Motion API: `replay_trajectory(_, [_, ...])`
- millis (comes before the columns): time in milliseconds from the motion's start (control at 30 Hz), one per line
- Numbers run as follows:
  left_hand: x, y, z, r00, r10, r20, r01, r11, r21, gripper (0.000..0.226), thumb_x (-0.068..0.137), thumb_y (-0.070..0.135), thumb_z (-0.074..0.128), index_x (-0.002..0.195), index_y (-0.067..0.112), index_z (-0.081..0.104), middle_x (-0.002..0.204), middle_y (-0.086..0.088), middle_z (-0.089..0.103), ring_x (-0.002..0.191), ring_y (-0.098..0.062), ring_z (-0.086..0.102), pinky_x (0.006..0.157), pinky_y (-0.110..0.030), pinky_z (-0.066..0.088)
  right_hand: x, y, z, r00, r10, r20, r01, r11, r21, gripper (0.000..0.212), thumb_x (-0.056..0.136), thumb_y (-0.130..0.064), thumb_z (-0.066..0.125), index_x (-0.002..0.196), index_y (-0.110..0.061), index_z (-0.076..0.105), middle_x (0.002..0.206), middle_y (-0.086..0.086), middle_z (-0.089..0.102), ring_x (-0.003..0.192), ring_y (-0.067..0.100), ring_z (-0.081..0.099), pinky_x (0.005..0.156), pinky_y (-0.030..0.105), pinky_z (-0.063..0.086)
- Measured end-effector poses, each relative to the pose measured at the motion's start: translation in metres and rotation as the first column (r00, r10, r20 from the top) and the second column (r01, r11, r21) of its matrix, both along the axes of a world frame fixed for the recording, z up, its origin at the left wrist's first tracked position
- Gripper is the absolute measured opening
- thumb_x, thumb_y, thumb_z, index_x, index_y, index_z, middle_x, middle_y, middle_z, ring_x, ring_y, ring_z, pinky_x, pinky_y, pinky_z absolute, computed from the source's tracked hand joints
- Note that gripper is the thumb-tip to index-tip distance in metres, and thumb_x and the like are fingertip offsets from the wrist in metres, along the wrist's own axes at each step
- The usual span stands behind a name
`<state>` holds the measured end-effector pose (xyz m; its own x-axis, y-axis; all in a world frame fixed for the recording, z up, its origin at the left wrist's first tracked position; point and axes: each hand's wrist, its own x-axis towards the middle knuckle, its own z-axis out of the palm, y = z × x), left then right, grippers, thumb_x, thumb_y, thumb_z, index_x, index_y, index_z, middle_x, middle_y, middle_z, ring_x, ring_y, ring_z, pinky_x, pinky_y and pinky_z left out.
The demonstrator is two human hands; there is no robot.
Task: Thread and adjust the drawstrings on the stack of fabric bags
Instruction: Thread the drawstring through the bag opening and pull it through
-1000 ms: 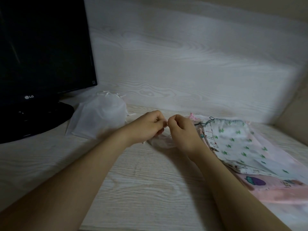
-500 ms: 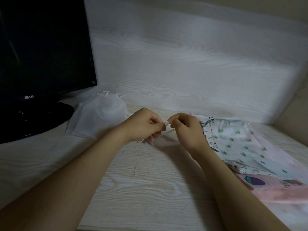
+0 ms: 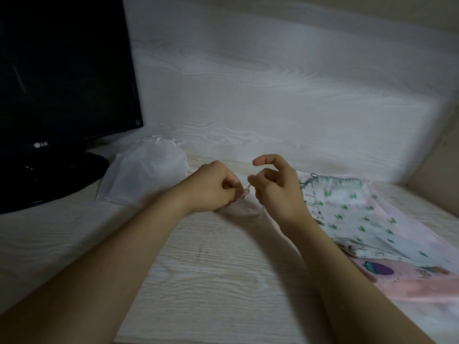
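Two hands meet above a white bag [image 3: 238, 211] on the desk [image 3: 211, 281]: the left hand [image 3: 211, 187] pinches its drawstring [image 3: 246, 188]; the right hand [image 3: 277, 192], fingers curled, touches the string, whether gripping I cannot tell. The printed bag stack [image 3: 352, 214] lies just beside it.

The left grip [image 3: 213, 188] pinches a thin white drawstring [image 3: 246, 189] in curled fingers, above a small white bag [image 3: 239, 210] lying on the table [image 3: 211, 274] just under both grips. The right grip [image 3: 275, 188] is just beside it, thumb tip at the string and forefinger lifted; whether it pinches is unclear. Right of that grip lies a stack of printed bags [image 3: 347, 212]. Left of the left grip lie a sheer white pouch [image 3: 146, 172] and, farther off, a black monitor [image 3: 62, 70].
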<state>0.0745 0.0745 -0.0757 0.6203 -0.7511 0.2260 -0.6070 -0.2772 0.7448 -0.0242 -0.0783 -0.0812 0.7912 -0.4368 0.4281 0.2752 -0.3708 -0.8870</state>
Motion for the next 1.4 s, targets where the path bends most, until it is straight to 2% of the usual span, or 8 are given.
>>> replay_trajectory(167, [-0.005,0.003,0.003,1.000,-0.019,0.005,0.018,0.996,0.082,0.041,0.098,0.014,0.065,0.063,0.034,0.075,0.064,0.013,0.070,0.067,-0.019,0.073,0.078,-0.046,0.067,0.002,-0.001,-0.003,1.000,-0.023,-0.018,0.024,1.000,0.018,0.022,0.099,-0.007,0.061,0.116,-0.022,0.063,0.075,0.010,0.072,0.054,0.006,0.052,0.063,0.032,0.040])
replay_trajectory(400, [-0.001,0.000,-0.001,0.999,-0.032,0.003,0.032,0.998,0.053,0.033,0.101,0.023,0.070,0.069,0.032,0.077,0.061,0.011,0.067,0.061,-0.013,0.066,0.067,-0.037,0.062,0.003,-0.004,0.001,0.997,-0.037,0.070,0.022,0.979,0.205,0.023,0.101,-0.006,0.062,0.122,-0.014,0.064,0.090,0.005,0.076,0.057,0.017,0.052,0.052,0.029,0.043])
replay_trajectory(567, [0.005,-0.002,-0.005,0.995,0.007,-0.096,-0.005,1.000,0.024,0.030,0.100,0.017,0.069,0.072,0.024,0.079,0.070,-0.001,0.071,0.064,-0.017,0.069,0.063,-0.040,0.059,0.002,-0.012,-0.002,0.996,-0.042,0.084,0.035,0.996,0.087,0.063,0.101,-0.004,0.060,0.155,-0.031,0.039,0.141,-0.009,0.060,0.108,0.009,0.070,0.092,0.025,0.056])
replay_trajectory(667, [0.005,-0.001,-0.004,0.987,0.007,-0.160,-0.008,1.000,-0.004,0.032,0.102,0.010,0.064,0.075,0.016,0.079,0.072,-0.003,0.072,0.064,-0.015,0.068,0.066,-0.034,0.058,0.003,-0.007,-0.006,0.991,-0.123,0.052,0.132,0.961,-0.244,0.048,0.096,-0.004,0.061,0.137,-0.028,0.058,0.129,-0.005,0.063,0.098,0.005,0.068,0.078,0.019,0.056])
replay_trajectory(833, [0.006,0.002,-0.001,0.986,0.002,-0.167,-0.005,1.000,-0.018,0.029,0.104,0.019,0.064,0.081,0.005,0.077,0.082,-0.024,0.073,0.069,-0.024,0.066,0.071,-0.043,0.053,0.001,-0.001,-0.009,0.998,-0.062,0.006,0.057,0.872,-0.487,0.020,0.080,-0.017,0.079,0.096,-0.026,0.073,0.088,-0.012,0.074,0.085,0.004,0.071,0.067,0.021,0.055])
replay_trajectory(1067, [0.006,0.000,0.003,0.960,0.029,-0.277,-0.037,0.999,-0.025,0.032,0.102,0.029,0.068,0.073,0.023,0.080,0.077,-0.005,0.072,0.067,-0.021,0.064,0.065,-0.036,0.046,0.004,-0.005,-0.009,0.991,-0.096,0.096,0.136,0.735,-0.665,0.014,0.080,-0.023,0.088,0.092,-0.027,0.082,0.083,-0.010,0.074,0.073,0.005,0.068,0.066,0.023,0.054])
replay_trajectory(1233, [0.004,-0.005,0.002,0.927,0.073,-0.368,-0.097,0.994,-0.046,0.020,0.099,0.025,0.069,0.097,0.011,0.083,0.082,-0.004,0.073,0.066,-0.011,0.060,0.057,-0.025,0.042,0.006,-0.005,-0.010,0.978,-0.129,0.164,0.208,0.623,-0.754,0.016,0.084,-0.014,0.082,0.096,-0.024,0.082,0.084,0.001,0.069,0.067,0.016,0.065,0.064,0.037,0.055])
replay_trajectory(1400, [0.005,-0.008,0.002,0.860,0.004,-0.511,-0.084,0.988,-0.133,0.014,0.088,0.000,0.066,0.093,-0.008,0.077,0.080,-0.011,0.067,0.074,-0.013,0.062,0.057,-0.025,0.042,0.012,-0.003,-0.012,0.981,-0.173,0.085,0.157,0.465,-0.871,0.023,0.086,-0.002,0.072,0.096,-0.022,0.081,0.083,0.005,0.063,0.074,0.027,0.065,0.064,0.043,0.053])
